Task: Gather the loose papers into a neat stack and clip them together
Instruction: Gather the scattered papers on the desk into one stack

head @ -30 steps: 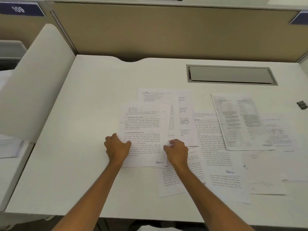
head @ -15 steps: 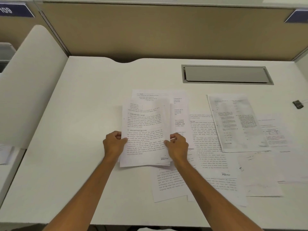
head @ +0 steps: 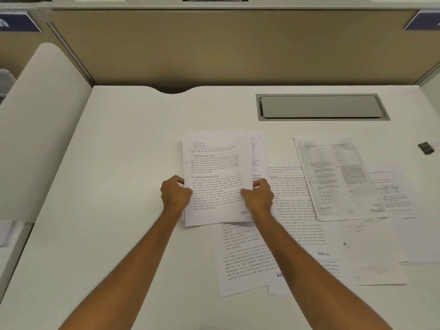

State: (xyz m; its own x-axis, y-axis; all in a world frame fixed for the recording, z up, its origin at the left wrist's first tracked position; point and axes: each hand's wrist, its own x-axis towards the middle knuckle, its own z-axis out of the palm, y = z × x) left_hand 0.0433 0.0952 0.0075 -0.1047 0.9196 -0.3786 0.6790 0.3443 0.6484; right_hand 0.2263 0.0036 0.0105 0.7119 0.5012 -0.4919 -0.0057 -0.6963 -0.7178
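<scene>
A small stack of printed sheets is held just above the white desk, near its middle. My left hand grips the stack's left edge and my right hand grips its right edge. Another sheet pokes out from behind the stack on the right. Several loose papers lie spread to the right and in front, among them a greyish page and a printed page between my forearms. A black binder clip sits near the desk's right edge.
A grey cable-port lid is set into the desk behind the papers. A tan partition closes the back, and a white rounded side panel stands on the left.
Both hands went from pressing on the sheets to gripping their side edges. The stack has lifted off the desk and shifted slightly away from me.
</scene>
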